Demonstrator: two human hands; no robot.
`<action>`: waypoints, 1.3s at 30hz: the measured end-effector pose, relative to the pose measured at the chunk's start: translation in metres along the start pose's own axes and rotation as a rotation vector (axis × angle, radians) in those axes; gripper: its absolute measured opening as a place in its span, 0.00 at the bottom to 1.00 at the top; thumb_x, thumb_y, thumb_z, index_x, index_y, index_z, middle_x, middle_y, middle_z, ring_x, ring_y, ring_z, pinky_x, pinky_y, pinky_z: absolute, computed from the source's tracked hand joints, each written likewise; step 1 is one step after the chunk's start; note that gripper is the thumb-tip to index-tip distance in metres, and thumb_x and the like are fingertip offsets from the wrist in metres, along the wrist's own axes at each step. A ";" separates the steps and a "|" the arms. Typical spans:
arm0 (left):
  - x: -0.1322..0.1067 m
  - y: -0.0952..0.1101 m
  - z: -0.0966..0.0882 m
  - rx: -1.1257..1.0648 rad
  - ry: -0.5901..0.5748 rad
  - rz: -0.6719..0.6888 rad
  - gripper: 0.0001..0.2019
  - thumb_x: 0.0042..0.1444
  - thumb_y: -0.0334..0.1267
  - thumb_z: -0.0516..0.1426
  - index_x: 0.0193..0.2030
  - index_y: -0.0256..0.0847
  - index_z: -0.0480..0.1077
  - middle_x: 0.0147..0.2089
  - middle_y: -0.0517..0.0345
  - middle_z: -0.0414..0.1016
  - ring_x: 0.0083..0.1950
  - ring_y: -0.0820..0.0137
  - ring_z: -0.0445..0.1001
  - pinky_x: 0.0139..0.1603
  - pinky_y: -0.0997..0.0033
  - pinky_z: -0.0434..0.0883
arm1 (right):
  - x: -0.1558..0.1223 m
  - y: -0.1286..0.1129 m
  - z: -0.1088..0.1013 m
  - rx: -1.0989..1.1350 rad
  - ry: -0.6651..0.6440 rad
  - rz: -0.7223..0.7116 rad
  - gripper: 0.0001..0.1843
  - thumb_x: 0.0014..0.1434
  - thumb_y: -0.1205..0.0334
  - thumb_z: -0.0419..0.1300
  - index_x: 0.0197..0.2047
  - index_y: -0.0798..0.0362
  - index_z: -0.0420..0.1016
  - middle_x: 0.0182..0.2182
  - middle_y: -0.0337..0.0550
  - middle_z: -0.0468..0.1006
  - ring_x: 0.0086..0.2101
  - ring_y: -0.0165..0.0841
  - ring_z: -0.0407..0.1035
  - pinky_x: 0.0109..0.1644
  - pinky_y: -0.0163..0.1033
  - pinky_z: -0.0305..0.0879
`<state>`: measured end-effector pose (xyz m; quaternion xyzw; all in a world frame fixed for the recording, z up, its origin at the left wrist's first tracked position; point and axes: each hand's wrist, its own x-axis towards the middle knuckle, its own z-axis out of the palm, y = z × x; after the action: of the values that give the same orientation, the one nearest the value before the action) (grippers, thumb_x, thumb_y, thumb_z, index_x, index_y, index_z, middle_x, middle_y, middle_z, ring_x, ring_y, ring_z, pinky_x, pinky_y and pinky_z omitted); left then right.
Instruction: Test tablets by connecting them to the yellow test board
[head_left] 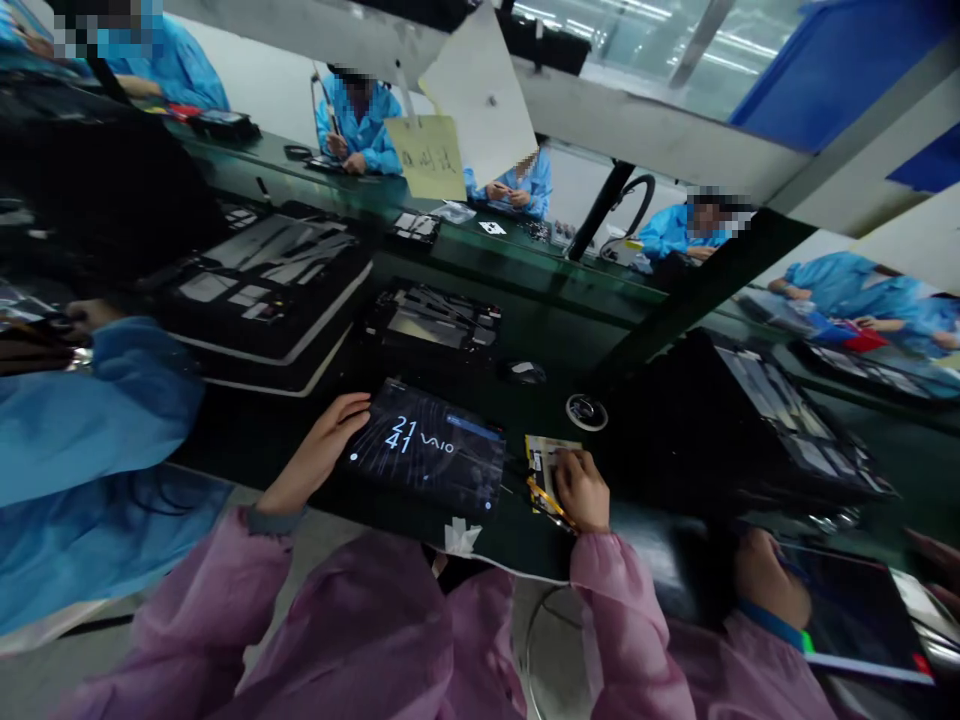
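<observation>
A tablet [427,450] with a lit screen, showing 21 41 and the word VAIO, is in front of me on the dark green bench. My left hand [334,435] grips its left edge, fingers along the upper corner and thumb out of sight. To the right of the tablet lies a flat, pale, yellow-edged pack [546,458] that looks like a battery. My right hand [581,490] is closed over this pack, with its fingers bent down; the fingertips are partly hidden. An orange-and-dark slim tool or cable [547,497] lies beside that hand.
Black trays [300,270] of flat parts are stacked at left, more trays [780,420] at right. A mouse [525,372] and a round silver-rimmed object [586,412] sit behind the tablet. Co-workers' arms [97,400] are close on both sides. White tape [461,537] marks the front edge.
</observation>
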<state>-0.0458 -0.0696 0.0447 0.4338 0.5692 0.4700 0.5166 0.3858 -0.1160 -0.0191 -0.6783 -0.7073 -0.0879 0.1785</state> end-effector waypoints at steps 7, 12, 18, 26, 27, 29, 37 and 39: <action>0.024 -0.009 0.013 -0.407 -0.010 -0.343 0.17 0.47 0.44 0.65 0.41 0.36 0.76 0.38 0.50 0.80 0.37 0.64 0.79 0.36 0.68 0.74 | 0.009 -0.016 -0.074 0.187 0.027 -0.114 0.17 0.65 0.58 0.50 0.50 0.53 0.75 0.42 0.49 0.75 0.42 0.38 0.71 0.47 0.45 0.69; 0.015 -0.015 0.012 -0.346 -0.015 -0.191 0.22 0.49 0.51 0.65 0.48 0.43 0.76 0.49 0.52 0.79 0.51 0.61 0.76 0.53 0.66 0.71 | -0.016 -0.144 -0.100 0.246 0.003 -0.449 0.19 0.62 0.59 0.56 0.56 0.46 0.71 0.58 0.48 0.67 0.59 0.46 0.58 0.60 0.55 0.59; 0.009 -0.016 0.008 -0.268 0.004 -0.121 0.28 0.50 0.56 0.62 0.53 0.40 0.74 0.54 0.48 0.76 0.59 0.56 0.71 0.61 0.62 0.65 | 0.001 -0.210 -0.040 0.223 0.015 -0.346 0.19 0.64 0.57 0.55 0.57 0.46 0.71 0.66 0.46 0.57 0.66 0.50 0.46 0.66 0.64 0.46; 0.009 -0.021 0.007 -0.209 0.059 -0.105 0.30 0.52 0.58 0.60 0.54 0.38 0.73 0.57 0.47 0.74 0.62 0.53 0.68 0.59 0.62 0.66 | 0.008 -0.196 -0.055 0.416 0.172 -0.139 0.19 0.64 0.63 0.53 0.58 0.47 0.68 0.63 0.48 0.59 0.64 0.47 0.50 0.63 0.59 0.56; 0.009 -0.021 0.008 -0.212 0.075 -0.112 0.30 0.51 0.58 0.60 0.53 0.37 0.73 0.57 0.47 0.74 0.62 0.52 0.67 0.59 0.61 0.67 | 0.004 -0.194 -0.056 0.427 0.167 -0.116 0.18 0.64 0.64 0.53 0.57 0.47 0.68 0.62 0.48 0.61 0.63 0.46 0.52 0.62 0.59 0.57; 0.010 -0.021 0.008 -0.218 0.092 -0.116 0.29 0.51 0.58 0.60 0.53 0.38 0.73 0.58 0.47 0.74 0.62 0.52 0.67 0.59 0.62 0.66 | 0.001 -0.191 -0.058 0.438 0.154 -0.074 0.17 0.65 0.64 0.52 0.56 0.48 0.69 0.60 0.49 0.63 0.61 0.46 0.55 0.60 0.58 0.59; 0.013 -0.025 0.011 -0.200 0.141 -0.111 0.22 0.52 0.52 0.61 0.49 0.40 0.75 0.55 0.50 0.75 0.58 0.55 0.71 0.57 0.63 0.67 | 0.080 -0.252 -0.045 0.487 0.026 -0.208 0.18 0.65 0.63 0.49 0.57 0.52 0.67 0.51 0.51 0.71 0.52 0.42 0.62 0.56 0.50 0.61; 0.014 -0.027 0.011 -0.230 0.075 -0.091 0.25 0.49 0.50 0.63 0.51 0.40 0.73 0.52 0.50 0.77 0.53 0.55 0.74 0.52 0.63 0.71 | 0.105 -0.277 -0.033 0.427 0.006 -0.204 0.18 0.64 0.63 0.51 0.56 0.55 0.68 0.51 0.53 0.72 0.52 0.44 0.62 0.55 0.51 0.60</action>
<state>-0.0361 -0.0599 0.0156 0.3277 0.5493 0.5243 0.5621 0.1139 -0.0488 0.0829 -0.5498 -0.7742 0.0441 0.3105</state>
